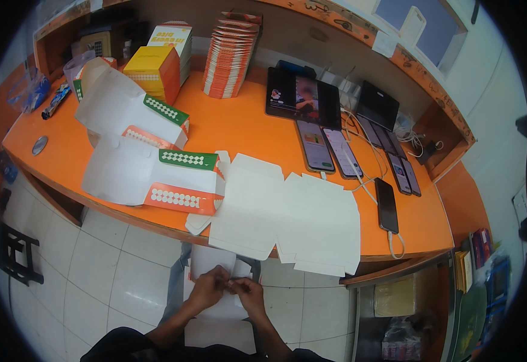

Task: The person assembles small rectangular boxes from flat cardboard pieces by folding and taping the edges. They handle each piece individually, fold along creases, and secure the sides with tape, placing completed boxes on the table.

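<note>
On my lap lies a partly folded cardboard box (212, 260), its white inner side up. My left hand (208, 291) and my right hand (250, 295) meet over its middle, both with fingers closed in a pinch at a small part of the cardboard. The fingers hide the exact spot they grip. Just beyond, a flat white box blank (287, 220) overhangs the front edge of the orange table (227, 123). To its left stand two open boxes with green and orange sides, a nearer box (182, 196) and a farther box (155, 114).
A tall stack of folded cartons (230, 57) and a yellow box (153, 67) stand at the back. At the right lie a tablet (302, 96), several phones, one black phone (386, 205) on a cable, and tangled white cords. A black stool (16, 253) is on the floor at left.
</note>
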The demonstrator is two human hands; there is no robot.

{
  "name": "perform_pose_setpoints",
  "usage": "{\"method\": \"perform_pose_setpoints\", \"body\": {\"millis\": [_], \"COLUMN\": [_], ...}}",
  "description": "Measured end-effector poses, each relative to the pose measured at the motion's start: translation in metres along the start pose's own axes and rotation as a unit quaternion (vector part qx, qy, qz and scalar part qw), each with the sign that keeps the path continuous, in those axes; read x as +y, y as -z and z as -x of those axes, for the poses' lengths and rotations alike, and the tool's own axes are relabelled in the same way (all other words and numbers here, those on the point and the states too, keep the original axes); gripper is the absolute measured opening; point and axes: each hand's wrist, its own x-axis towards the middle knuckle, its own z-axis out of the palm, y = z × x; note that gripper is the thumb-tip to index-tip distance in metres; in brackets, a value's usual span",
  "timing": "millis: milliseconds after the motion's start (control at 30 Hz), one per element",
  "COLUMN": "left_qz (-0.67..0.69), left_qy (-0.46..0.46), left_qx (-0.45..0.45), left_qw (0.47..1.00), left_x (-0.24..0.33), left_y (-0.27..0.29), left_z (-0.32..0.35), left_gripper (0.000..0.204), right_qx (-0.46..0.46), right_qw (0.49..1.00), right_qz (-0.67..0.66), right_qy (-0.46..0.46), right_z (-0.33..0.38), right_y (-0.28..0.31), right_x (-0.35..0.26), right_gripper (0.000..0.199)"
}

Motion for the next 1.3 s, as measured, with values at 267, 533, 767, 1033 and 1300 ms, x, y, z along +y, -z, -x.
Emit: {"method": "perform_pose_setpoints", "body": {"millis": [267,533,767,1033,1300], "left_qz": [-0.035,-0.029,0.003,0.052,-0.014], "left_qy": [-0.03,-0.065,-0.046,-0.003,-0.033], "left_qx": [-0.01,-0.014,-0.037,-0.048,-0.02], "left_qw": [0.999,0.997,0.998,0.997,0.999], "left_x": [-0.009,-0.011,-0.013,-0.015,-0.008], "left_y": [0.001,0.004,0.007,0.006,0.01], "left_z": [0.0,0.0,-0.002,-0.002,0.001], "left_gripper": [0.011,0.017,0.013,0.01,0.017], "right_qx": [-0.007,-0.02,-0.031,-0.035,-0.041], "right_qw": [1.0,0.999,0.999,0.999,0.999], "right_qz": [-0.01,-0.033,-0.03,-0.03,-0.009], "right_qy": [-0.004,-0.021,-0.025,-0.001,0.024], "right_z": [0.001,-0.006,-0.006,-0.007,-0.009], "right_y": [-0.003,0.0,0.002,0.002,-0.001], "right_x": [-0.001,0.007,0.005,0.007,0.011], "right_gripper": [0.017,0.018,0.018,0.02,0.018]}}
